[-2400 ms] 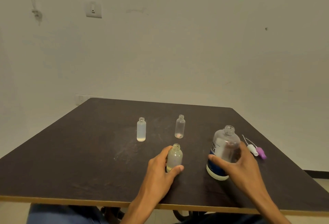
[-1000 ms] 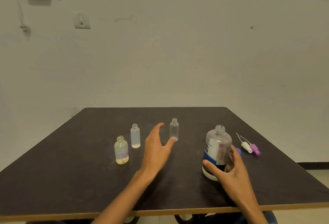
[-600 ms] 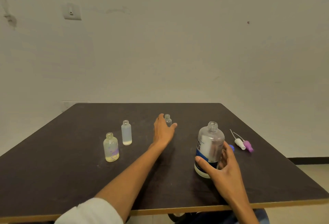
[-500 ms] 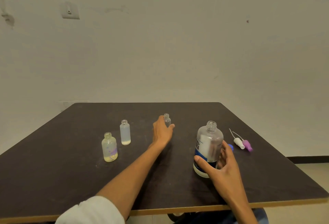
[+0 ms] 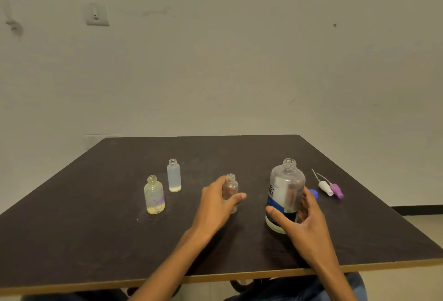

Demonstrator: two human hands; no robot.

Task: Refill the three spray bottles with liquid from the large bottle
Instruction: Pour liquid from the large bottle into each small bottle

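On the dark table (image 5: 96, 240) your left hand (image 5: 215, 207) wraps the small clear spray bottle (image 5: 230, 188) and your right hand (image 5: 304, 224) clasps the uncapped large bottle (image 5: 286, 190); the narrow neck invites spilling if you tilt fast

Left hand (image 5: 219, 202) curled around small bottle (image 5: 230, 190); right hand (image 5: 303, 219) gripping large bottle (image 5: 285, 193).

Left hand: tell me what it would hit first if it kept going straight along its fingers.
The left hand already wraps the small clear bottle, so that bottle comes first. Beyond it, only bare table appears to lie ahead, though depth is hard to judge.
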